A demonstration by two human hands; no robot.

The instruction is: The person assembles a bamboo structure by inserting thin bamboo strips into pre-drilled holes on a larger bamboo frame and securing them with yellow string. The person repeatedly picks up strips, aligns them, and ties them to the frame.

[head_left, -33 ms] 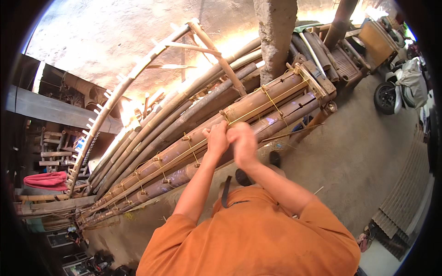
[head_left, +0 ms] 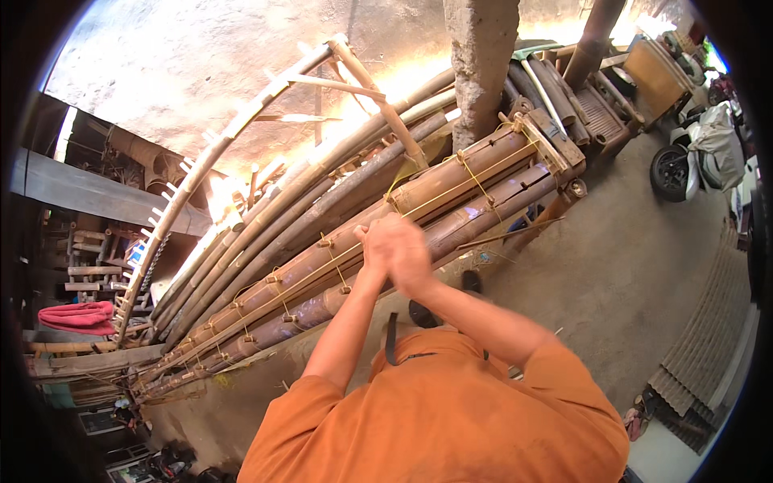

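Two long bamboo poles point(head_left: 435, 193) lie side by side, running from lower left to upper right, lashed at intervals with thin yellow cord point(head_left: 475, 173). My left hand point(head_left: 375, 246) is closed low over the poles; its grip is hidden. Against it, and partly covering it, is my right hand point(head_left: 409, 256), smeared by motion, so its fingers cannot be made out. A loose loop of the yellow cord rises just beyond both hands. At the far right end, a wooden block point(head_left: 555, 138) joins the poles.
Behind the poles, more bamboo lengths point(head_left: 306, 201) lean by a curved pegged frame point(head_left: 189, 181). A rough concrete post point(head_left: 481, 72) stands beyond. A red cloth point(head_left: 78, 317) hangs at left. A motorcycle point(head_left: 676, 169) and corrugated sheets point(head_left: 700, 338) are at right.
My right hand has moved left and slightly down, closing the gap to my left hand. The cord loop beyond the hands stands higher and wider. My left hand has hardly moved.
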